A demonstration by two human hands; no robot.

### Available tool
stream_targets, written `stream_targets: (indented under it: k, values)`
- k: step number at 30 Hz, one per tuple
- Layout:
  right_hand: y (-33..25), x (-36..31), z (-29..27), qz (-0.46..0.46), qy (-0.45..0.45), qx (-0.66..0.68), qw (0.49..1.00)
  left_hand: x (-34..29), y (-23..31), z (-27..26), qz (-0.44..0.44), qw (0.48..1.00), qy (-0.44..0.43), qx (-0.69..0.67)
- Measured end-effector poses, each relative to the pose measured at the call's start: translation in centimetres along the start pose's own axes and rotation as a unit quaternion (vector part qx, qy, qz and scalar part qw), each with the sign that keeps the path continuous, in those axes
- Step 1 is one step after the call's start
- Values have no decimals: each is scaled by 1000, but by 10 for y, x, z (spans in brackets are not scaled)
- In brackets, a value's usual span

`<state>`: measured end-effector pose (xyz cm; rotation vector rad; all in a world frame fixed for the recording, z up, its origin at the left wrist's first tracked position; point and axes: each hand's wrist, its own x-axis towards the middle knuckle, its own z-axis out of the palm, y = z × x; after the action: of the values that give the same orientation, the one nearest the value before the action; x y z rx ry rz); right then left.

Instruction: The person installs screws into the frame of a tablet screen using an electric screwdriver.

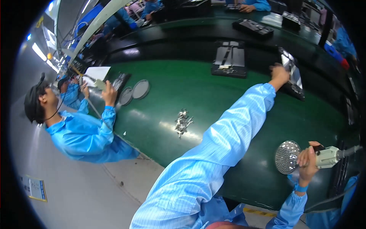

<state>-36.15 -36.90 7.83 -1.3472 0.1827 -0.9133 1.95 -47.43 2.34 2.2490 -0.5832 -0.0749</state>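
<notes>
Stretched far across the green table, my left arm ends in my left hand (280,74), closed on the near-left edge of a tilted, black-and-silver flat device (292,72) that looks like an open laptop chassis. At the lower right, my right hand (308,162) wraps round the front of a pale grey-green electric screwdriver (327,157), whose cable runs off to the right. Its tip cannot be made out. Beside those fingers lies a round plate (286,156) covered with rows of small shiny pieces, perhaps screws.
A heap of small metal parts (183,123) lies mid-table. Another black-and-silver device (229,59) sits farther back, and one more (253,28) beyond. At left, a co-worker (80,126) holds a similar screwdriver near two round grey dishes (141,89). Dark strips (339,171) line the right.
</notes>
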Motion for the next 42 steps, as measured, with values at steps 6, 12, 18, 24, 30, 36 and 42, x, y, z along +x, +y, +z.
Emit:
stream_targets:
  k: [6,12,18,24,30,36,42]
  values:
    - [16,-5,-58,-3,83,-67,994,-79,34,-26,69,966,-64,-239]
    - [30,-17,-77,-32,69,-37,996,-171,-67,-142,150,943,-76,-288]
    - [48,-29,-101,-46,52,-39,997,-311,-159,-171,127,960,-102,-227]
    - [58,-26,-116,-16,5,7,1000,-409,-148,-199,-6,967,-201,-154]
    - [35,-19,-80,-25,24,-19,999,-426,-144,-217,135,978,-155,-15]
    - [35,-20,-69,-5,18,-14,1000,-322,-202,-272,218,970,68,79]
    - [26,-25,-74,15,24,0,1000,-207,-235,-281,193,970,-131,74]
